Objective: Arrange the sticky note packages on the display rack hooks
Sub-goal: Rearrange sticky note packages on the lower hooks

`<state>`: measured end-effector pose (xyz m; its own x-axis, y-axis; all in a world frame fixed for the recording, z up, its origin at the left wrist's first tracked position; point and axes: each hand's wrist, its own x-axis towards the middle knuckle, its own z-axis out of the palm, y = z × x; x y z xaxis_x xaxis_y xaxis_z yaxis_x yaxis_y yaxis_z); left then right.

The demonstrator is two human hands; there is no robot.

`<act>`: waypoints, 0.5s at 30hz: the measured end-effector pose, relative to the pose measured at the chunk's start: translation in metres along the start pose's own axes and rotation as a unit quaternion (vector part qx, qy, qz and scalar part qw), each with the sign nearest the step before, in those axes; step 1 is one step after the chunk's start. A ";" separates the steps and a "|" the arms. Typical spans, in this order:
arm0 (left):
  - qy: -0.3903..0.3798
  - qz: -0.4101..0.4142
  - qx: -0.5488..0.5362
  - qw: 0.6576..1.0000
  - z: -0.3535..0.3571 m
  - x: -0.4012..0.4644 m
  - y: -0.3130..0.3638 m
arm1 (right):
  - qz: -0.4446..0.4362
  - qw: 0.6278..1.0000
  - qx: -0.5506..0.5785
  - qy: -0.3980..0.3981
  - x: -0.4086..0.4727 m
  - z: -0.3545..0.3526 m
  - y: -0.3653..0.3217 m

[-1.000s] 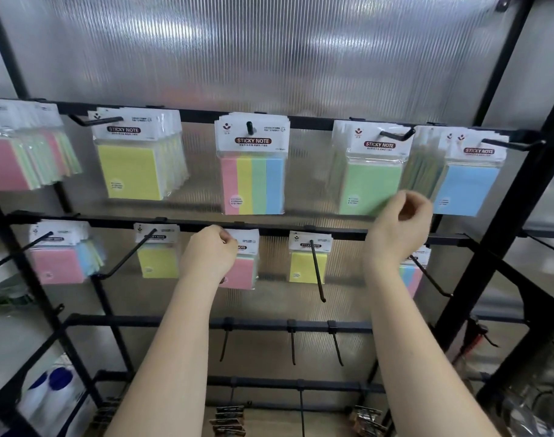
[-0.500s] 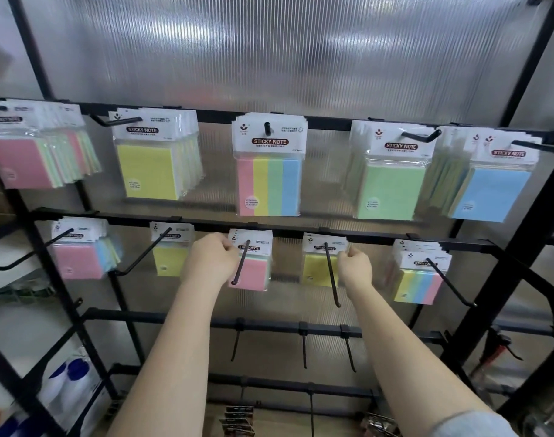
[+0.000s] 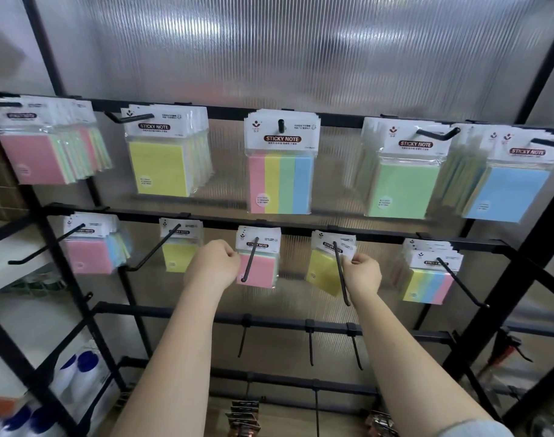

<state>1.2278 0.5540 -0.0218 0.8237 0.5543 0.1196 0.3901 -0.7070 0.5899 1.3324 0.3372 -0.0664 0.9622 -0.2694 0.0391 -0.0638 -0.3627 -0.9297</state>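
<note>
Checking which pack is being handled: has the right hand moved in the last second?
Yes. The right hand dropped from the green pack on the top rail to the yellow pack on the middle rail, which its fingers now pinch.

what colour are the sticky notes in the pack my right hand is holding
Yellow. The pack pinched by your right hand shows best in the head view.

Matt black metal on the rack bars (image 3: 300, 227) and hooks (image 3: 341, 272). Glossy clear plastic sleeves over the sticky note packs (image 3: 280, 162), white paper header cards (image 3: 282, 134) on top. Ribbed, shiny translucent plastic back panel (image 3: 269, 52) behind.
</note>
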 end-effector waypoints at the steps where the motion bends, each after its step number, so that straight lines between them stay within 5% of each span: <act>1: -0.003 0.002 -0.005 1.000 0.001 0.000 -0.001 | -0.008 1.000 0.000 -0.010 -0.001 -0.001 0.000; 8: -0.044 -0.009 -0.057 0.997 0.011 0.014 -0.004 | -0.028 0.999 0.005 -0.043 -0.017 -0.011 0.000; 15: -0.097 -0.048 -0.089 0.990 0.023 0.046 -0.001 | -0.064 0.998 0.000 0.017 -0.042 -0.022 0.004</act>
<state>1.2745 0.5702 -0.0350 0.8567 0.5083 -0.0882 0.4050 -0.5568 0.7253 1.2857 0.3279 -0.0640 0.9529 -0.2517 0.1691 0.0583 -0.3951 -0.9168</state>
